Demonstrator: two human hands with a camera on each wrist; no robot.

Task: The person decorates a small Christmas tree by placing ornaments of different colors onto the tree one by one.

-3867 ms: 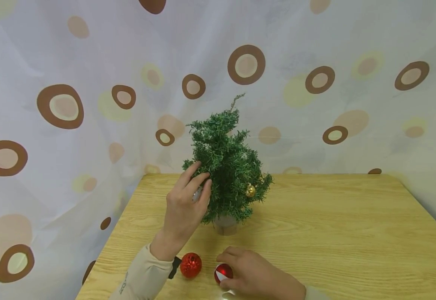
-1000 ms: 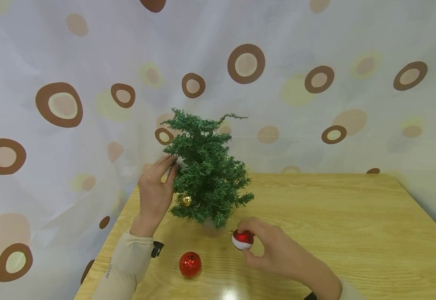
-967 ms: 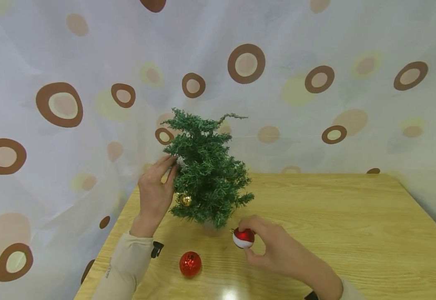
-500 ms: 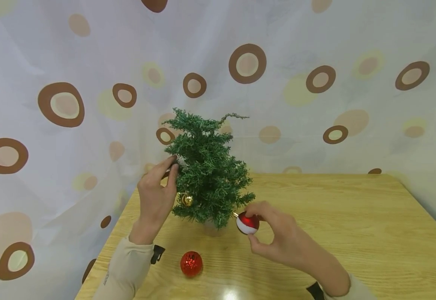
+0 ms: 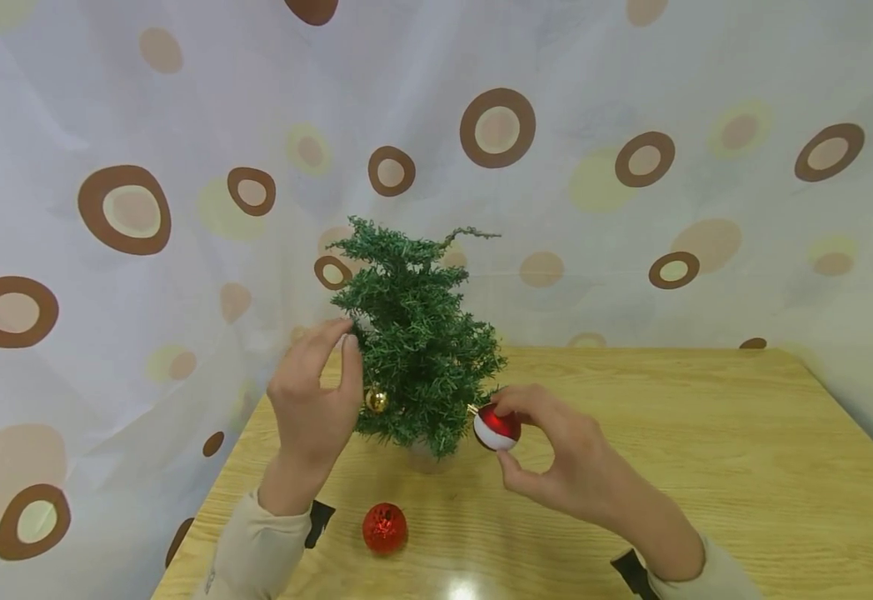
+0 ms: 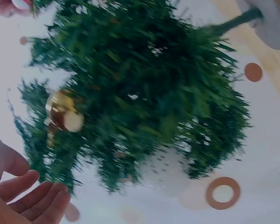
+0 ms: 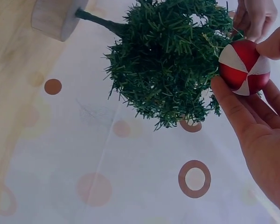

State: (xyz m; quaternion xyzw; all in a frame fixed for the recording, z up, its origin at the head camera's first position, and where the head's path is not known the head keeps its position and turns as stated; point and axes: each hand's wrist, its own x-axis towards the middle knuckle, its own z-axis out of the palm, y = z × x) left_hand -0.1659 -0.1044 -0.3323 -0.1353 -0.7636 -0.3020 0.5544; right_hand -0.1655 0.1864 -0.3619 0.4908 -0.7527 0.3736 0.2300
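Note:
A small artificial Christmas tree (image 5: pixel 421 333) stands on the table in the head view, its thin top bent to the right. My right hand (image 5: pixel 571 450) pinches a red and white bauble (image 5: pixel 498 428) between thumb and fingers, beside the tree's lower right branches; its gold cap points at the tree. My left hand (image 5: pixel 312 408) is at the tree's left side, thumb and fingers apart, holding nothing. Near it hangs a gold bauble (image 5: pixel 376 400). In the left wrist view a white ball (image 6: pixel 163 170) shows among the branches.
A glittery red bauble (image 5: pixel 385 528) lies on the wooden table (image 5: pixel 676 433) in front of the tree. The tree's pale round base (image 7: pixel 53 17) shows in the right wrist view. A spotted curtain (image 5: pixel 571 192) hangs behind the table.
The tree has turned, bringing the gold bauble from right to left. My right hand has lifted the red and white bauble off the table to the branches. My left hand has eased off the tree.

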